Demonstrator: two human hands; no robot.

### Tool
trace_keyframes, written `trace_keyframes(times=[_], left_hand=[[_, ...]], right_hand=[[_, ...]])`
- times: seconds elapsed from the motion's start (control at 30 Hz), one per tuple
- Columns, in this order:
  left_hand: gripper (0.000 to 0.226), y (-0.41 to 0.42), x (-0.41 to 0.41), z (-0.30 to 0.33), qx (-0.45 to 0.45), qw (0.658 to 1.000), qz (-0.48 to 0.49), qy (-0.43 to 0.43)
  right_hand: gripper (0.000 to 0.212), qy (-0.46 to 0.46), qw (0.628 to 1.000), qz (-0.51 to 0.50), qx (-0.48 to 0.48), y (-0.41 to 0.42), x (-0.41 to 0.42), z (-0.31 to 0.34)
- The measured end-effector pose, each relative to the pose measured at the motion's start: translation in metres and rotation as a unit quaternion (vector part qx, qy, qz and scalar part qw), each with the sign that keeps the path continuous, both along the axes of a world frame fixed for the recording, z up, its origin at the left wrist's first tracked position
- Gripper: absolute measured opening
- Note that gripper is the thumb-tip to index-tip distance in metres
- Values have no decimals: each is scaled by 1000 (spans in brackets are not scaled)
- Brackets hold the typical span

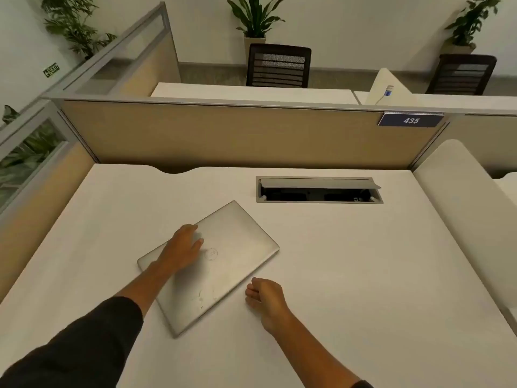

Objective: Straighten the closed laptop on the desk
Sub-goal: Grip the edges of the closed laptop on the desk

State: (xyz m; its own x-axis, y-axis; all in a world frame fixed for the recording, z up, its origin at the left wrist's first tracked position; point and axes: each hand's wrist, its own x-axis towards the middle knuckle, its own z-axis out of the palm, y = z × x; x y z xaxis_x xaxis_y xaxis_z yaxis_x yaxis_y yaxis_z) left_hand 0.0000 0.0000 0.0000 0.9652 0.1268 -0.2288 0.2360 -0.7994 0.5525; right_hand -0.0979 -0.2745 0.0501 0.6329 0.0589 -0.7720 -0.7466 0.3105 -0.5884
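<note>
A closed silver laptop (235, 247) lies askew on the white desk (349, 261), turned so one corner points to the far side. My left hand (183, 247) rests flat on its lid, fingers spread, left of the round logo. My right hand (264, 296) sits on the desk just off the laptop's near right edge, fingers loosely curled, holding nothing; I cannot tell whether it touches the laptop.
An open cable box (319, 190) is sunk into the desk behind the laptop. A beige partition (223, 135) with a "435" sign (410, 120) bounds the far edge. A low white divider (461, 197) runs along the right. Chairs and plants stand beyond.
</note>
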Motion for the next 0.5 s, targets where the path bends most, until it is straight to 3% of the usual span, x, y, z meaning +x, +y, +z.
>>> trace_keyframes(times=[0.03, 0.07, 0.17, 0.33, 0.5], left_hand=[[58, 0, 6, 1, -1, 1000, 3, 4], [61, 0, 9, 7, 3, 1000, 10, 22], [69, 0, 23, 11, -10, 996, 41, 74], [65, -6, 32, 10, -10, 991, 74, 109], [63, -10, 39, 11, 10, 988, 85, 130]], right_hand=[[41, 17, 1000, 7, -14, 3, 3, -10], [33, 22, 1000, 3, -10, 5, 6, -13], [39, 35, 999, -3, -7, 5, 11, -23], [12, 47, 999, -22, -5, 15, 20, -28], [20, 55, 997, -54, -3, 21, 28, -40]])
